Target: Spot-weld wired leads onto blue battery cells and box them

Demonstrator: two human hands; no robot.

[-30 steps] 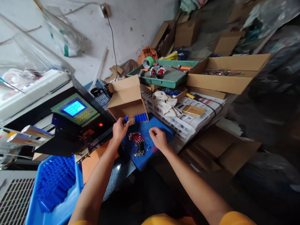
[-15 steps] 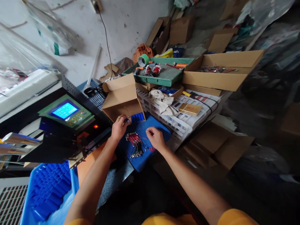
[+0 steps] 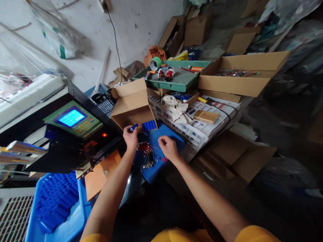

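My left hand (image 3: 130, 137) is closed on a blue cylindrical battery cell (image 3: 134, 127), pinched between thumb and fingers at the front edge of an open cardboard box (image 3: 130, 88). Just right of it, a row of blue cells (image 3: 149, 125) lies in the box. My right hand (image 3: 167, 146) hovers over the blue mat (image 3: 174, 135) with thumb and fingertips pressed together; whatever they may hold is too small to make out. Between and below the hands rests a bundle of red and black wire leads (image 3: 147, 154) with white connectors. Small red pieces (image 3: 164, 159) sit beside my right wrist.
At left stands a machine with a lit display (image 3: 71, 118), an orange sheet (image 3: 102, 173) below it. A blue bin (image 3: 73, 218) holds many blue cells. Behind the mat are a white plastic crate (image 3: 195, 139), a green tray (image 3: 185, 88) and a cardboard box of wires (image 3: 232, 84).
My left hand has turned over and shifted slightly right, bringing the blue battery cell into clear view in its fingers. My right hand keeps nearly the same place and pose.
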